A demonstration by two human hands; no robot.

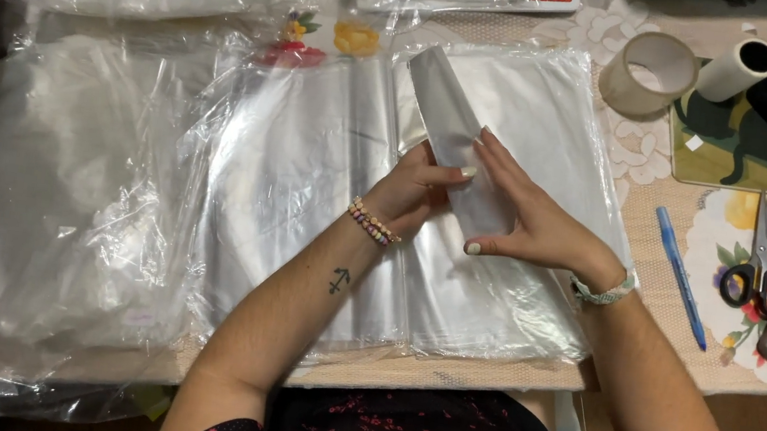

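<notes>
Your left hand [414,190] and right hand [524,218] both close on one folded clear plastic bag [456,142], a narrow strip. The left pinches its near-left edge with thumb and fingers; the right lies flat along its right side, fingers nearly straight. Its long axis runs from your hands away to the far left, above two flat stacks of clear plastic bags [310,177] on the counter [644,194]. At right lie one tape roll [647,74], one blue pen [680,276] and one pair of scissors [758,262].
</notes>
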